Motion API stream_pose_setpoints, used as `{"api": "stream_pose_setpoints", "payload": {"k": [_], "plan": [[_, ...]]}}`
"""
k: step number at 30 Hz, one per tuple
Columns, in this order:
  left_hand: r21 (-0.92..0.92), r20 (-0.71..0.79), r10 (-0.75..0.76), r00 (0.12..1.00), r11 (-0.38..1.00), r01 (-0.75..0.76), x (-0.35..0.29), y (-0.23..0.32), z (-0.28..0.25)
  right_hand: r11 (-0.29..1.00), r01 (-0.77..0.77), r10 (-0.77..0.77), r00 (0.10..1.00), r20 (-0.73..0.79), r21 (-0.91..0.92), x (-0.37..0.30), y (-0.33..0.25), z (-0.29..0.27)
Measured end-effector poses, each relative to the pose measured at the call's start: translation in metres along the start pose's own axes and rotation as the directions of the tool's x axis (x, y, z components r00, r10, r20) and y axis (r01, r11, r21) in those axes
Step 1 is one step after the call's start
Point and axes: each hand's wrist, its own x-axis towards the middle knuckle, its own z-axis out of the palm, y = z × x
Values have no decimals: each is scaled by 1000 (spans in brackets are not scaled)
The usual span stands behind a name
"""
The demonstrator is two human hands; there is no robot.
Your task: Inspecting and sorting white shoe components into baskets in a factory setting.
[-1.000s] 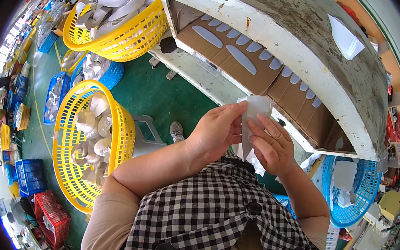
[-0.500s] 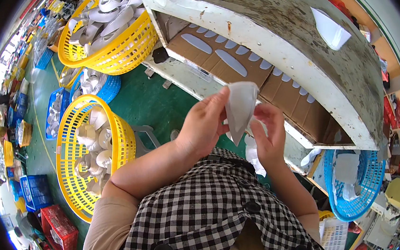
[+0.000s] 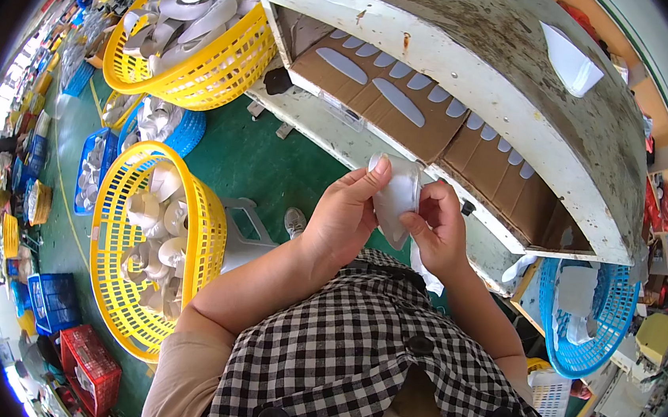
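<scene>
Both forearms rise bent at the elbows, the left hand (image 3: 347, 214) and right hand (image 3: 437, 229) raised close together before the chest, fingers curled in a pinching grip.

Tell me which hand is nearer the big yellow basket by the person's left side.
Left. The left hand is up beside the yellow basket, across a strip of green floor, gripping the white piece. The right hand holds the same piece from its far side.
</scene>
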Motion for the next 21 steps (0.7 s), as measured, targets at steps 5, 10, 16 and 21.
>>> {"api": "stream_pose_setpoints", "payload": {"k": [5,10,16,21], "plan": [[150,-49,28,998,988,-21,-7,-4,8,994,51,-61,993,-99,-99,0,-9,11],[14,98,-174,980,985,173,1,-3,-5,957,121,-146,986,-77,-265,-7,-1,4],[-14,65,-91,994,996,92,5,8,2,998,44,-44,999,8,40,0,0,8],[-21,-45,-71,996,997,70,13,20,-1,917,-236,184,966,182,323,4,-5,4]]}}
